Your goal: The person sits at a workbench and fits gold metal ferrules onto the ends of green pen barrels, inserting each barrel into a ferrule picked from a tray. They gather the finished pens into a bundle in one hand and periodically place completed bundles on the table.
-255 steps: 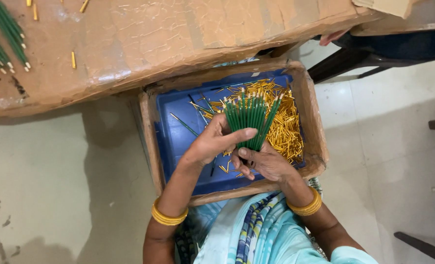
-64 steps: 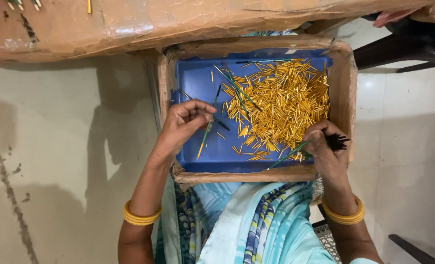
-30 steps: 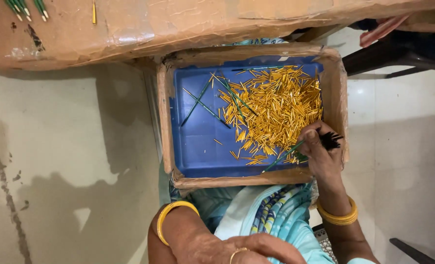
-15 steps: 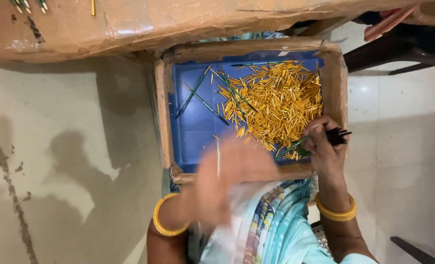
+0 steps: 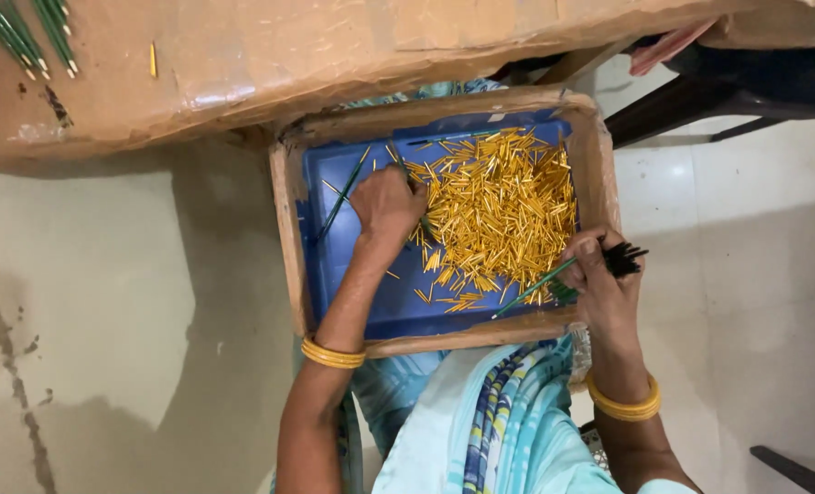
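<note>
Half a second ago the left hand was a blur over the lap; now it has come back into the blue tray and rests palm down, fingers curled loosely, on the left edge of the pile of small golden sticks, just beside a few loose green sticks. Whether it pinches anything cannot be told, since its fingertips are hidden under the knuckles. The right hand is closed around a bundle of green sticks at the tray's near right corner, their dark ends poking past the fingers. The tray sits inside a cardboard box on the lap, below a cardboard-covered table
</note>
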